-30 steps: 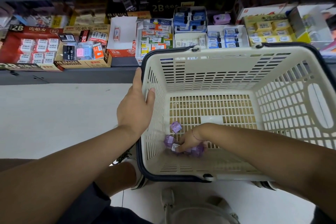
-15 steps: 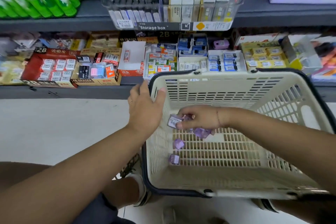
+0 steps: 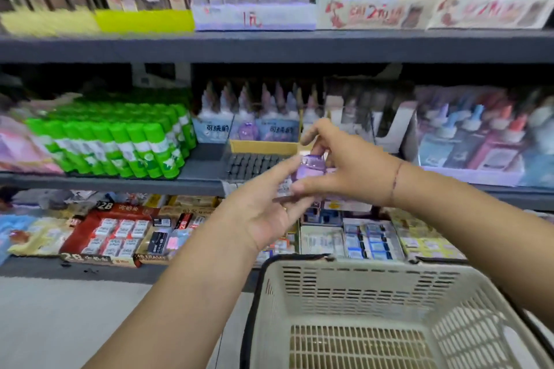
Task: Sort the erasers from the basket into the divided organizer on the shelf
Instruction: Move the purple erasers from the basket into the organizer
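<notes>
Pinching purple eraser [image 3: 311, 163], right hand [image 3: 347, 168] meets left hand [image 3: 269, 204] above basket [image 3: 359, 264] rim.

Basket [image 3: 299, 293] below hands; organizer [image 3: 254, 162] on shelf [image 3: 204, 169] behind.

Both forearms bare in frame; thin red thread bracelet [image 3: 395, 180] round wrist of my R hand [image 3: 347, 168], small gold ring [image 3: 284, 208] on my L hand [image 3: 265, 214].
</notes>
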### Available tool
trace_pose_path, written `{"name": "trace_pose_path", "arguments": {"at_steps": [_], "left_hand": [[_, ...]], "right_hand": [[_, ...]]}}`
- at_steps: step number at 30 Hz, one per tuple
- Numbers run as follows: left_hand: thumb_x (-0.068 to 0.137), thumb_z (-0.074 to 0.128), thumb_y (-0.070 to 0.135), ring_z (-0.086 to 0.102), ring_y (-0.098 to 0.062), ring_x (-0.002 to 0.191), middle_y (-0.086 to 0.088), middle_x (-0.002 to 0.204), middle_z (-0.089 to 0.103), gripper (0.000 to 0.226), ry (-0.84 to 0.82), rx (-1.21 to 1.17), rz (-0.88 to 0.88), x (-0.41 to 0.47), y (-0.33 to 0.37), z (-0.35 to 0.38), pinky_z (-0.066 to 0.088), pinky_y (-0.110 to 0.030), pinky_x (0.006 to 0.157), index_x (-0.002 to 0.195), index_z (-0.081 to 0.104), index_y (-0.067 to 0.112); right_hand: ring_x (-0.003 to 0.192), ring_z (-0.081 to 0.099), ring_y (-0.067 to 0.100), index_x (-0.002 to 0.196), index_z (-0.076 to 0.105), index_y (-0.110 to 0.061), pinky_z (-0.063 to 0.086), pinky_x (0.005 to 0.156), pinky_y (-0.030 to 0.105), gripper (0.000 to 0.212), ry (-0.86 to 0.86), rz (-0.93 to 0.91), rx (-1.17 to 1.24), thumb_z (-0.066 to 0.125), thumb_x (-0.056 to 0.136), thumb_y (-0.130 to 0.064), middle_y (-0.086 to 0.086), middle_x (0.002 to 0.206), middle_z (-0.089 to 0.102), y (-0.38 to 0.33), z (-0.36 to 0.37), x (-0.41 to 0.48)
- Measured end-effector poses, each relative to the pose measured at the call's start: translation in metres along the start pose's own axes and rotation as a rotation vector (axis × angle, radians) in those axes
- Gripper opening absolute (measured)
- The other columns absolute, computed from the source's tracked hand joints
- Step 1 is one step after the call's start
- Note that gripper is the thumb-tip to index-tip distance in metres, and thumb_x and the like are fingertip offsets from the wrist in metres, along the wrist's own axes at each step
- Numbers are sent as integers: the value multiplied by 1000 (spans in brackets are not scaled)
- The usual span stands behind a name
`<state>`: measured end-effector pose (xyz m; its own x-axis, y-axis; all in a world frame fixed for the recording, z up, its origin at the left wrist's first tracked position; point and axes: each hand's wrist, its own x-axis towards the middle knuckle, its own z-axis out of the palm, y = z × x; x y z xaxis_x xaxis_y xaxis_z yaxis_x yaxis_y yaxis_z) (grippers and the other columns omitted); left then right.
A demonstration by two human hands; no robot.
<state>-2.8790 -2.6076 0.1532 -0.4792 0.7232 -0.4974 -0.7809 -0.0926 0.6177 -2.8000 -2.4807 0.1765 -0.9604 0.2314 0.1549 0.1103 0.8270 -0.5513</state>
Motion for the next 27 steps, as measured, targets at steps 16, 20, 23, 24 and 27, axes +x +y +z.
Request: {"name": "trace_pose_path", "arguments": {"at_steps": [16, 20, 23, 24, 27], "left_hand": [[85, 68, 10, 64, -40, 96, -27, 100, 67, 23, 125, -404, 178, -1, 73, -37, 59, -35, 59, 99, 64, -8], [84, 68, 9, 63, -39, 102, -27, 108, 66, 28, 111, -418, 178, 5, 79, -37, 59, -37, 56, 106, 64, -9], [84, 69, 8, 62, -39, 105, -27, 111, 65, 32, 122, -435, 170, 10, 83, -38, 58, -40, 56, 110, 63, -10], [84, 69, 8, 62, -39, 105, -27, 111, 65, 31, 124, -442, 170, 12, 84, -38, 58, -41, 57, 110, 63, -10], [84, 69, 9, 63, -39, 104, -27, 110, 65, 31, 127, -452, 170, 15, 86, -41, 58, -40, 57, 108, 63, -10]], "right_hand": [[97, 61, 32, 112, 56, -11, 56, 69, 49, 19, -57, 751, 1410, 49, 95, -16, 18, 117, 60, -9, -4, 128], [95, 60, 28, 100, 56, -1, 58, 66, 43, 17, -28, 655, 1361, 45, 92, 8, 18, 112, 58, 6, -1, 149], [74, 69, 22, 110, 54, -2, 59, 55, 32, 17, 27, 646, 1126, 54, 93, -1, 14, 94, 64, 19, 4, 164], [63, 69, 18, 111, 53, -4, 58, 52, 27, 19, 48, 661, 980, 57, 92, -7, 13, 91, 64, 22, 5, 167], [63, 66, 16, 115, 52, -6, 56, 50, 21, 27, 62, 660, 817, 61, 90, -10, 12, 102, 62, 29, 14, 179]]}}
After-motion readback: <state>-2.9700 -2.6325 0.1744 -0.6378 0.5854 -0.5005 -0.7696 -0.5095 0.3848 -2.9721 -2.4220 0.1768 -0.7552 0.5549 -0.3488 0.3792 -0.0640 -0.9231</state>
